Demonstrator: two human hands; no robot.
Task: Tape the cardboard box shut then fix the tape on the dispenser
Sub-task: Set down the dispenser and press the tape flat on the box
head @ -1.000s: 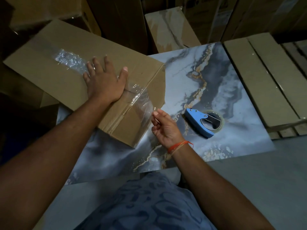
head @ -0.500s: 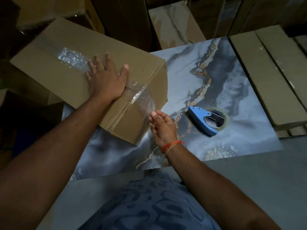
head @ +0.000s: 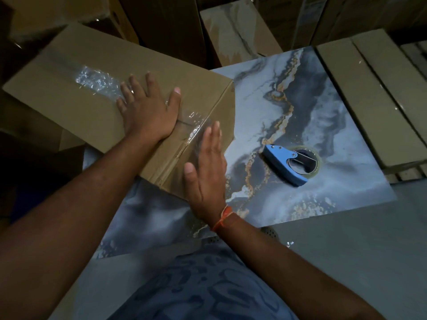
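Observation:
A brown cardboard box (head: 76, 107) lies on a marbled blue-grey slab (head: 346, 125). Clear tape (head: 97, 80) runs along its top seam and down over the near end face. My left hand (head: 147, 112) lies flat on the box top, fingers spread over the tape. My right hand (head: 208, 167) is flat and open against the box's near end face, on the tape there. The blue tape dispenser (head: 286, 165) with its clear tape roll lies on the slab to the right of my right hand, untouched.
Flat cardboard packs (head: 379, 93) lie along the slab's right edge. More boxes (head: 238, 35) stand behind the slab, and another carton (head: 34, 15) sits at top left. Grey floor (head: 346, 250) shows at front right. My patterned blue clothing fills the bottom centre.
My right hand let go of the pinched loose tape end, opened flat and moved up-left onto the box's end face. The left hand stayed pressed on the top.

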